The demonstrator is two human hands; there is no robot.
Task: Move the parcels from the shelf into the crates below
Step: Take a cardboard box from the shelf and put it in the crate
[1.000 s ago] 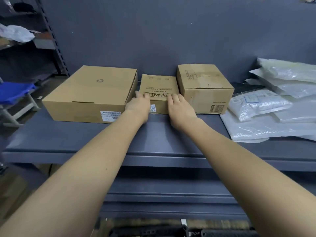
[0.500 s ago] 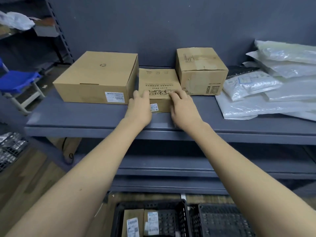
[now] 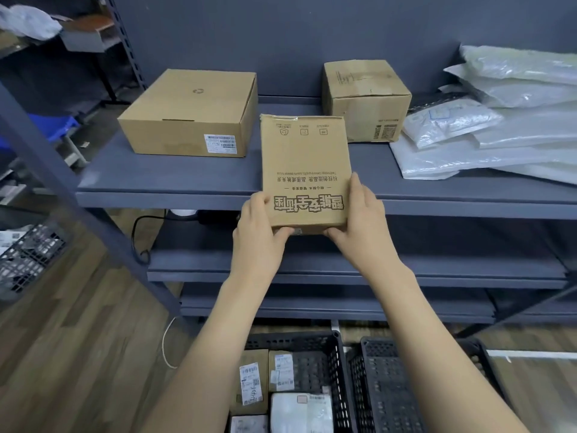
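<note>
Grey steel shelf [image 3: 193,185] takes up most of what we see, with two black crates [image 3: 338,364] on the floor right below it. The left one already has a few parcels, while the right one [image 3: 402,385] looks bare as far as we can see. We've got the flat cardboard parcel [image 3: 304,170] halfway off the shelf edge, its long axis running straight away from us. Our left hand [image 3: 257,228] and right hand [image 3: 363,226] grip its near corners, fingers curled under and thumbs on top, both about equally close. So the drop is pretty much straight down and toward us, we reckon. A big box [image 3: 190,114] and a smaller box [image 3: 365,98] wait behind, plus plastic mailers [image 3: 487,132] on the right.
</note>
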